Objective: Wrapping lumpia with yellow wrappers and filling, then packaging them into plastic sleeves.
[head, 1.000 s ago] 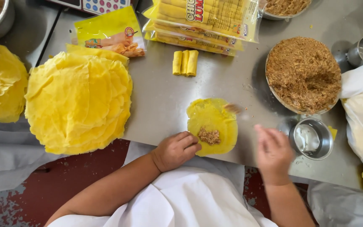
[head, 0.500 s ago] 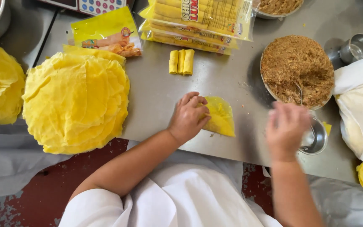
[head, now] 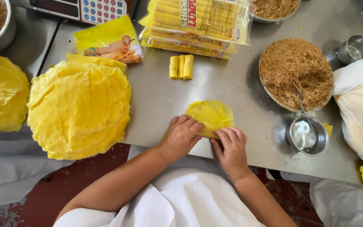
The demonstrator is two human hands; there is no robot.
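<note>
Left hand (head: 180,136) and right hand (head: 230,145), fingers curled down on near edge of yellow wrapper (head: 211,114) on steel table (head: 160,101), near bowl of filling (head: 295,71). Folded edge and filling hidden under fingers.

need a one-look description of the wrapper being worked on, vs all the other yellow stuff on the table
Start at the big round stack of yellow wrappers on the steel table, then look right to the near edge. The single wrapper lies there flat, its near edge folded under the left hand and right hand. Unlike the stack or the three finished rolls, it is one thin, half-folded sheet.
</note>
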